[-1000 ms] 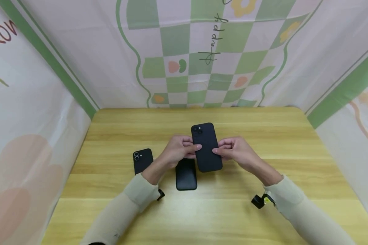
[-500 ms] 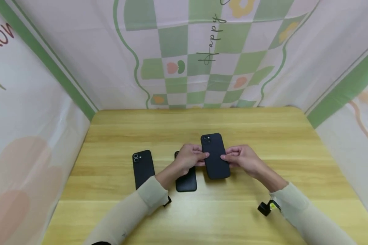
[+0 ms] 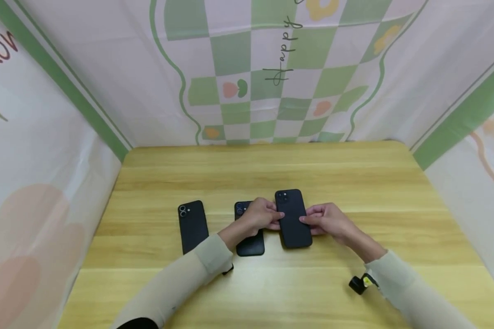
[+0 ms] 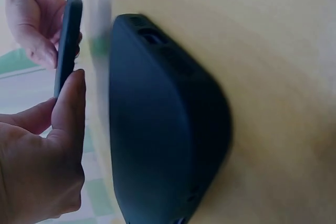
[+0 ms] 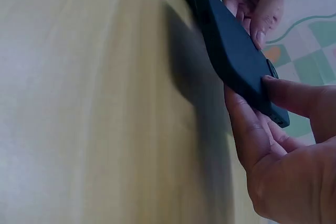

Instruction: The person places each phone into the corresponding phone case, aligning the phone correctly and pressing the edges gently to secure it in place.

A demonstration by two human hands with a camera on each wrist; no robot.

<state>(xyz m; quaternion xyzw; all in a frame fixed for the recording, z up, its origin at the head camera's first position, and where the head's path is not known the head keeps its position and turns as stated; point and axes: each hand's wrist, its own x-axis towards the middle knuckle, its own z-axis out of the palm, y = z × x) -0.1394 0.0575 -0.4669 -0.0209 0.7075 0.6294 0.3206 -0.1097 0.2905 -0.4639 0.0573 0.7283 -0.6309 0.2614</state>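
Observation:
A black phone [image 3: 294, 228] with its camera side up is between both hands. My left hand [image 3: 262, 214] pinches its left edge, thumb on the back and fingers beneath. On the opposite edge my right hand [image 3: 329, 221] grips it the same way. The right wrist view has the held phone [image 5: 236, 51] tilted just over the table, its shadow below. Under my left hand lies a second black phone [image 3: 250, 248], partly covered by the wrist; the left wrist view looks closely at this lying phone [image 4: 152, 119] and its port end.
A third black phone [image 3: 192, 225] lies farther left, its lower end partly behind the left sleeve [image 3: 189, 278]. The wooden table [image 3: 333, 169] ends at a patterned curtain [image 3: 267, 91]. A small black wrist camera [image 3: 357, 285] hangs by the right cuff.
Both hands have brought the held phone down toward the table and to the right, nearer the front. The middle phone's camera end now shows. The two lying phones stay in place.

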